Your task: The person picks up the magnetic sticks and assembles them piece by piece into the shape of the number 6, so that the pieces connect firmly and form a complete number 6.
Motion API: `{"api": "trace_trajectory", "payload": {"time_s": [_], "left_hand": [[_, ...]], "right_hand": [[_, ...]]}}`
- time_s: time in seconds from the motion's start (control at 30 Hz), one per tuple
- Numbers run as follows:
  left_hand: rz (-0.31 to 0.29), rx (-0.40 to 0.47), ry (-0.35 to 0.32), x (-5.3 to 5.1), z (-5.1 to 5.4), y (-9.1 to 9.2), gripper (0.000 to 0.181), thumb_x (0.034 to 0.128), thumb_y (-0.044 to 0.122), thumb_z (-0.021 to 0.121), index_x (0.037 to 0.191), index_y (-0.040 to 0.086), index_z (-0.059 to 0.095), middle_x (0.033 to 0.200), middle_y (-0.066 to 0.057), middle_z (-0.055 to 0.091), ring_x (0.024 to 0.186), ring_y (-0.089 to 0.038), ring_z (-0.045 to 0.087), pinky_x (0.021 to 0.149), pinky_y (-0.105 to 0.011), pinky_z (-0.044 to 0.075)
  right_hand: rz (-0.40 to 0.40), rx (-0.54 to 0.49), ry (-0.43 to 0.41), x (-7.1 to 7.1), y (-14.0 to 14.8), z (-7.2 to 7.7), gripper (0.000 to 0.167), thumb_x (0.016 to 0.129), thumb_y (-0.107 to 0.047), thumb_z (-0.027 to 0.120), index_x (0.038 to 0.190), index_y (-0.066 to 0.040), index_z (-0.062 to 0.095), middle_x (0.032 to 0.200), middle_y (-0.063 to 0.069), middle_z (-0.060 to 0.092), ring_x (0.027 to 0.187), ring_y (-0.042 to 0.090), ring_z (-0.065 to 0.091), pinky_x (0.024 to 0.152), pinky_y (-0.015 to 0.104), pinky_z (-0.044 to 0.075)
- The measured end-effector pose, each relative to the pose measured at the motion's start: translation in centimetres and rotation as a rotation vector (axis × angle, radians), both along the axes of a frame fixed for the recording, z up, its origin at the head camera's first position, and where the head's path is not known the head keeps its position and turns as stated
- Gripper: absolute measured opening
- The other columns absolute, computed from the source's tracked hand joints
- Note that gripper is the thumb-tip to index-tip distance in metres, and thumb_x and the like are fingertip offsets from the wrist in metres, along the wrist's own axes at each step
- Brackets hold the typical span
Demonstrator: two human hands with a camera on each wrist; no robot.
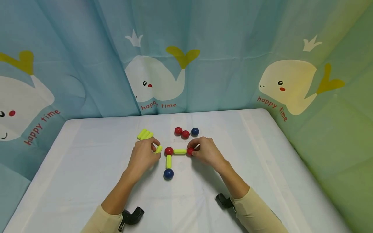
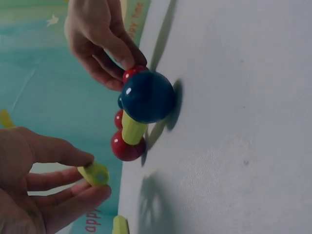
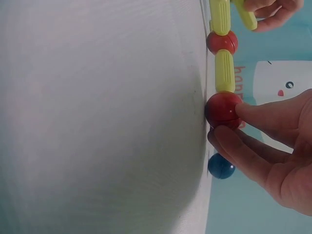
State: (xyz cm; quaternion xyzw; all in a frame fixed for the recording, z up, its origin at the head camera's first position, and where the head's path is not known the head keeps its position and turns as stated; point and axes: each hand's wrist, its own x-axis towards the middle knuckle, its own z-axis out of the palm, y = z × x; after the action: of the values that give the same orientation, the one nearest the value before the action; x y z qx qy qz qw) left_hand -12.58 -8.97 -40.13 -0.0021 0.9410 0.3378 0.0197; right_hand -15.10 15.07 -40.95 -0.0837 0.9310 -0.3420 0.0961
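My left hand pinches a yellow-green stick between thumb and fingers; in the left wrist view the stick's round end faces the camera. At the table's middle, a red ball joins two sticks: one runs right to another red ball, the other runs toward me to a blue ball. My right hand grips the right-hand red ball, seen close in the right wrist view with thumb and fingers around it.
Several yellow-green sticks lie together behind my left hand. Farther back are two red balls and a blue ball. A whale-print curtain hangs behind the white table.
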Motion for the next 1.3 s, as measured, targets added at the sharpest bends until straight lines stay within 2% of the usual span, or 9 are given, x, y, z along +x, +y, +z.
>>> {"api": "trace_trajectory", "payload": {"time_s": [0.23,0.47,0.73,1.0,1.3], "left_hand": [[-0.009,0.052,-0.057,1.1,0.2,-0.1,0.028,0.0845,0.014,0.083,0.111,0.011,0.074,0.089,-0.004,0.066,0.076,-0.020,0.059,0.064,-0.029,0.050],[-0.031,0.084,-0.066,2.6,0.4,-0.3,0.024,0.0820,0.012,0.082,0.105,0.010,0.075,0.086,-0.002,0.067,0.072,-0.017,0.059,0.063,-0.029,0.048],[-0.052,0.141,-0.145,4.3,0.8,-0.1,0.026,0.0805,0.013,0.086,0.102,0.011,0.072,0.084,-0.002,0.066,0.070,-0.018,0.059,0.058,-0.029,0.049],[-0.083,0.166,-0.194,5.9,0.4,-0.1,0.025,0.0790,0.011,0.086,0.099,0.013,0.070,0.085,-0.001,0.065,0.065,-0.014,0.060,0.062,-0.030,0.048],[-0.127,0.198,-0.237,6.7,-0.2,0.0,0.029,0.0759,0.010,0.087,0.093,0.012,0.065,0.082,-0.001,0.063,0.063,-0.014,0.061,0.063,-0.031,0.048]], "right_hand": [[-0.001,0.005,0.008,0.1,-0.1,0.0,0.017,0.090,-0.001,0.077,0.102,-0.012,0.080,0.096,0.002,0.077,0.086,0.018,0.070,0.071,0.029,0.060],[0.007,0.006,0.003,0.1,-0.3,-0.1,0.018,0.090,0.000,0.077,0.103,-0.011,0.080,0.099,0.003,0.077,0.089,0.019,0.070,0.073,0.030,0.061],[0.003,0.001,0.010,0.1,-0.2,0.0,0.018,0.089,-0.001,0.079,0.103,-0.010,0.080,0.099,0.004,0.076,0.088,0.019,0.071,0.075,0.030,0.062],[0.005,0.007,0.015,0.1,-0.1,0.0,0.017,0.089,-0.001,0.078,0.102,-0.012,0.080,0.098,0.002,0.077,0.089,0.019,0.072,0.073,0.030,0.061],[0.006,0.014,0.008,0.0,-0.1,-0.1,0.017,0.089,-0.002,0.078,0.103,-0.013,0.080,0.097,0.002,0.077,0.089,0.019,0.071,0.074,0.030,0.061]]}}
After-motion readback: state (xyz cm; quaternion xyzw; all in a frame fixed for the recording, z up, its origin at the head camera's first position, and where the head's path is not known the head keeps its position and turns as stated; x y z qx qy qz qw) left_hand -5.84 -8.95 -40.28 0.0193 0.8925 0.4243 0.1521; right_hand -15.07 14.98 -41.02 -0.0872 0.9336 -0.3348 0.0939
